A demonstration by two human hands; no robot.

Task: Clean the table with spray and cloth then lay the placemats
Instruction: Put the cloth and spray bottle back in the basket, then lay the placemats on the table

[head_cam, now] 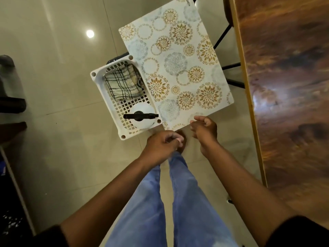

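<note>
1. Here, a person in blue jeans stands over a white perforated basket (124,97) and a floral-patterned placemat (178,65), both apparently resting on a black-framed stool, with the floor tiles below.
2. The checked cloth (122,82) lies bunched in the far end of the basket; the white spray bottle (141,116), with its black trigger head, stands in the near end.
3. The wooden surface (288,86) to be cleaned runs along the right edge of the view, well apart from the cleaning things.
4. The left hand (163,144) hovers just near of the basket, fingers loosely curled, its grip closed on nothing.
5. The right hand (204,130) hangs at the placemat's near edge, fingers relaxed and apart; whether it touches the mat cannot be told.
6. Judged from this, cleaning has not begun: spray and cloth sit untouched.
7. Risk: the placemat overhangs its support and abuts the basket, so pulling either one carelessly could drag the mat to the floor or tip the bottle over.
</note>
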